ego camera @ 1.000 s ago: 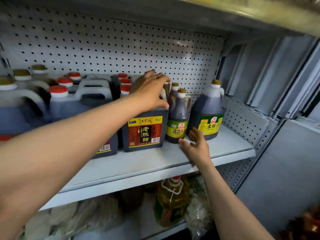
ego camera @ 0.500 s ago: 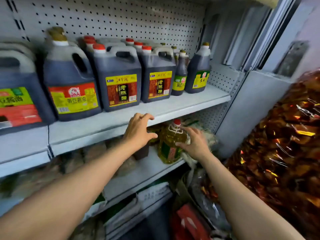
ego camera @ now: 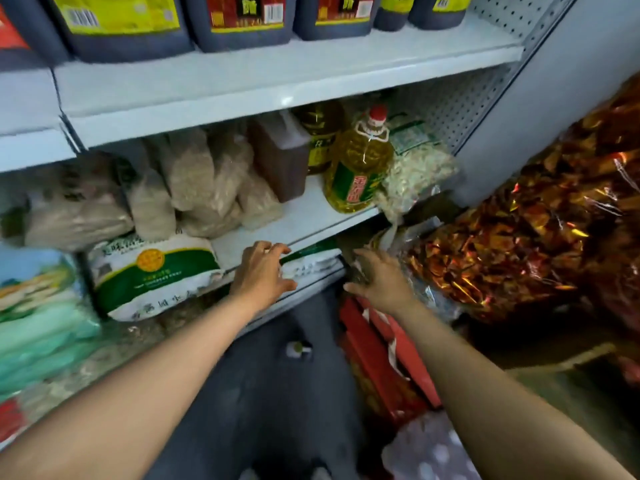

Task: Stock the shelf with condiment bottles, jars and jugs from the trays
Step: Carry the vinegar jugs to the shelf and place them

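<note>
- The grey shelf (ego camera: 277, 81) carries a row of dark jugs (ego camera: 239, 22) along its top board, cut off by the upper edge of view.
- A heap of red-gold foil packs (ego camera: 526, 244) fills the right side.
- A green-and-white sack (ego camera: 152, 275) lies on the lowest level.
- A yellow oil bottle (ego camera: 356, 164) with a red cap stands upright on the middle board.
- The left hand (ego camera: 261, 275) hangs released, fingers spread, before the middle board's edge.
- The right hand (ego camera: 379, 282) is likewise loose, holding nothing, beside a clear wrapper.
</note>
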`<act>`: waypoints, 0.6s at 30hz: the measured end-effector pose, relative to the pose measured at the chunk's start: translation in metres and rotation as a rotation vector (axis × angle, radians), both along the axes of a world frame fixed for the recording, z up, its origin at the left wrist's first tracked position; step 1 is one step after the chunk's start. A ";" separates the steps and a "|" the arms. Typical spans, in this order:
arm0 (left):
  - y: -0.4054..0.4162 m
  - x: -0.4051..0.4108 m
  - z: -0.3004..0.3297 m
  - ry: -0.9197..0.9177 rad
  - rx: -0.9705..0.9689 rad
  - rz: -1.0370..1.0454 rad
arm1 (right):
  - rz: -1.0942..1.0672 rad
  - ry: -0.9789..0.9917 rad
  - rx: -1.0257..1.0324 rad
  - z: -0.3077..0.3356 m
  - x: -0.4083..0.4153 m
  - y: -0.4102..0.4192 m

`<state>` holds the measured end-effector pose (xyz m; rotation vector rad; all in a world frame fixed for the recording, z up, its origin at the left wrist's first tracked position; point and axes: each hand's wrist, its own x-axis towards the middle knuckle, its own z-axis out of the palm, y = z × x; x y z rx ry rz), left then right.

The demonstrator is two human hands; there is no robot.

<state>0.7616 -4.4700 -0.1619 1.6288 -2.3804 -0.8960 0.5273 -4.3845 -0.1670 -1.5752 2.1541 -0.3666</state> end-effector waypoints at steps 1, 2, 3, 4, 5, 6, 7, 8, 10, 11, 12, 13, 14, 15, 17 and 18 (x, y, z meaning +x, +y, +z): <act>0.004 -0.001 -0.016 -0.027 -0.005 -0.016 | 0.006 -0.004 0.004 -0.015 -0.002 0.002; 0.008 -0.002 -0.033 -0.055 -0.006 -0.030 | 0.017 -0.007 0.006 -0.030 -0.004 0.005; 0.012 -0.004 -0.050 -0.079 0.001 -0.039 | 0.032 -0.006 0.015 -0.046 -0.006 0.008; 0.016 -0.006 -0.069 -0.098 0.018 -0.042 | 0.043 -0.005 0.026 -0.062 -0.009 0.011; 0.019 -0.009 -0.086 -0.113 0.032 -0.044 | 0.051 -0.002 0.036 -0.079 -0.013 0.014; 0.022 -0.012 -0.104 -0.127 0.048 -0.045 | 0.064 -0.002 0.054 -0.096 -0.015 0.016; 0.025 -0.015 -0.122 -0.139 0.059 -0.044 | 0.081 -0.002 0.075 -0.116 -0.018 0.017; 0.027 -0.018 -0.141 -0.147 0.069 -0.037 | 0.095 -0.015 0.094 -0.135 -0.020 0.018; 0.030 -0.023 -0.179 -0.183 0.100 -0.022 | 0.102 -0.038 0.167 -0.177 -0.021 0.018; 0.032 -0.025 -0.201 -0.210 0.116 -0.020 | 0.100 -0.044 0.197 -0.203 -0.021 0.019; 0.033 -0.027 -0.216 -0.225 0.121 -0.017 | 0.102 -0.046 0.209 -0.220 -0.021 0.019; 0.034 -0.028 -0.234 -0.233 0.126 -0.013 | 0.106 -0.049 0.228 -0.239 -0.020 0.019; 0.035 -0.029 -0.255 -0.240 0.136 -0.012 | 0.105 -0.060 0.250 -0.261 -0.019 0.020; 0.036 -0.029 -0.275 -0.244 0.147 -0.010 | 0.102 -0.075 0.277 -0.283 -0.018 0.021; 0.037 -0.027 -0.320 -0.250 0.186 0.001 | 0.095 -0.104 0.311 -0.329 -0.017 0.023; 0.038 -0.025 -0.342 -0.244 0.215 0.009 | 0.091 -0.104 0.324 -0.352 -0.015 0.025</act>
